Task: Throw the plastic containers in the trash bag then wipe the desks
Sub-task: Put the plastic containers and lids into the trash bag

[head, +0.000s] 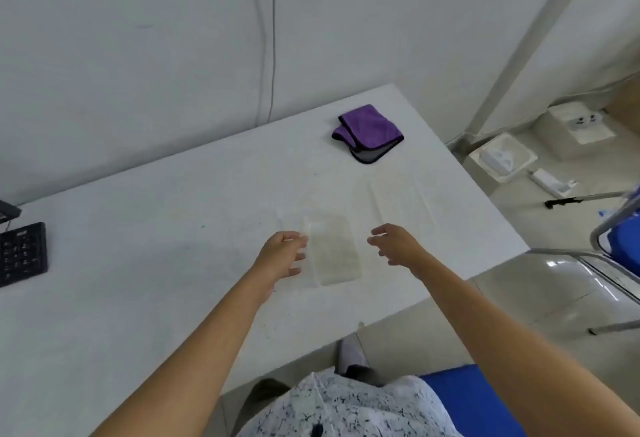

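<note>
Plastic container (pixel 334 251) lies on the desk (pixel 138 246) between the two hands. Left hand (pixel 282 256) is just beside its edge, right hand (pixel 394 242) near; both are spread wide, holding nothing. I think pressing both long sides evenly avoids slipping.

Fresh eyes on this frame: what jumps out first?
The folded purple cloth stands out, toward the far right corner of the white desk. Mid-frame, the left hand and right hand, fingers open, flank a clear plastic container; a second container lies just beyond. A black keyboard sits at the left edge.
</note>
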